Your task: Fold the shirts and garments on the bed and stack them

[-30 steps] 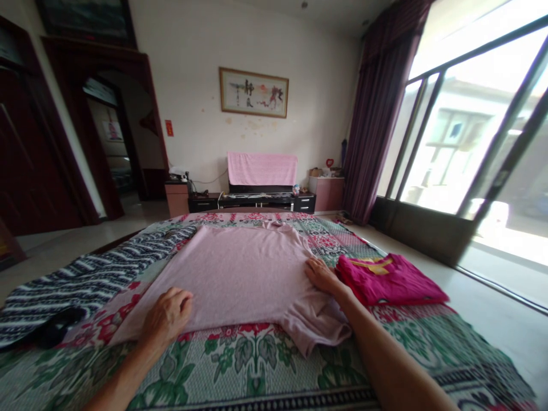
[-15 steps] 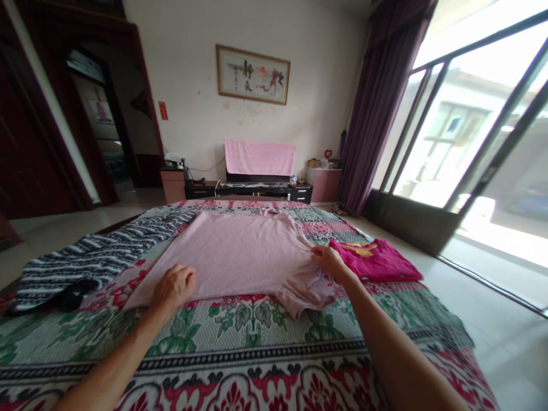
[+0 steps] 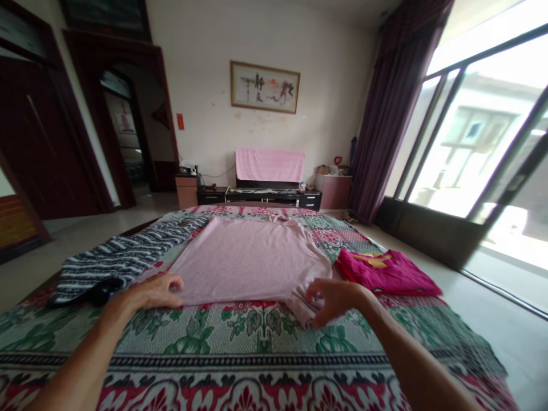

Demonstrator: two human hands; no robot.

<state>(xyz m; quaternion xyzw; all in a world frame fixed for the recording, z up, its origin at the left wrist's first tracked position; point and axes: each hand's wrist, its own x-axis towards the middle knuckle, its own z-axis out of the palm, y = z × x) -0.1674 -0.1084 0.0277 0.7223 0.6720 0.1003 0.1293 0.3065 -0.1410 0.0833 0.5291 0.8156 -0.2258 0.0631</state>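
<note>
Head view: we look along a bed covered by a floral bedspread [image 3: 257, 337], with both of our bare forearms reaching forward over it.
Garment: a pink T-shirt [image 3: 250, 260] lies spread flat in the middle of the bed, neck end away from us and hem towards us.
Our left: the left hand [image 3: 152, 291] rests at the shirt's near left corner, fingers bent and tips touching the hem. We cannot tell whether they pinch the cloth or only press on it.
Our right: the right hand [image 3: 336, 299] sits at the near right corner, thumb and fingers closed on the bunched sleeve [image 3: 305, 308] and lifting a small fold of it just off the bedspread.
Right of the shirt: a folded magenta garment [image 3: 387, 271] with a yellow band lies just beside it, near the bed's edge.
Left of the shirt: a black-and-white striped garment [image 3: 124, 260] lies loose, one end touching the shirt's far left side; a small black item [image 3: 100, 292] sits at its near end.
Far wall: a framed picture [image 3: 264, 87] hangs above a pink towel [image 3: 269, 164] draped over something on a low dark cabinet [image 3: 257, 197].
Window side: a purple curtain [image 3: 394, 108] hangs beside tall glass doors [image 3: 479, 142], which are bright with daylight.
</note>
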